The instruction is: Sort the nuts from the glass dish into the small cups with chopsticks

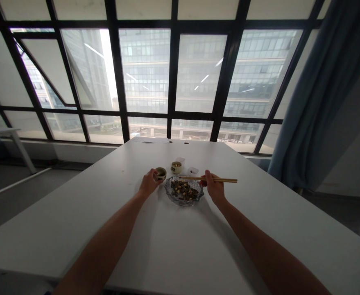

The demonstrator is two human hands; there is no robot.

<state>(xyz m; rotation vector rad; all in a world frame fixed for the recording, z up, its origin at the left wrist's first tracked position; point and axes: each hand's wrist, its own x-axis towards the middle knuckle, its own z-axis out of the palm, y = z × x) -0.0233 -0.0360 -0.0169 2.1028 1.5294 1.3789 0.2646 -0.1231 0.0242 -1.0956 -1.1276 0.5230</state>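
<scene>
My left hand (149,182) grips a small ceramic cup (160,174) with dark lettering, at the left rim of a clear glass bowl. In my right hand (214,187) is a pair of chopsticks (225,180), held nearly level, their tips pointing left over the far side of the bowl. The glass bowl (170,195) has a wavy rim and stands on the table between both hands. Mixed dark and pale dried pieces (184,190) lie in it; their kind is too small to tell. Behind the bowl stands a second lettered cup (176,167) with pale bits inside.
Two small clear plastic containers (193,170) are behind the bowl, one beside the second cup. Papers (151,140) lie at the far edge of the white table (180,250). Windows rise beyond it, and a blue curtain (315,98) hangs at the right.
</scene>
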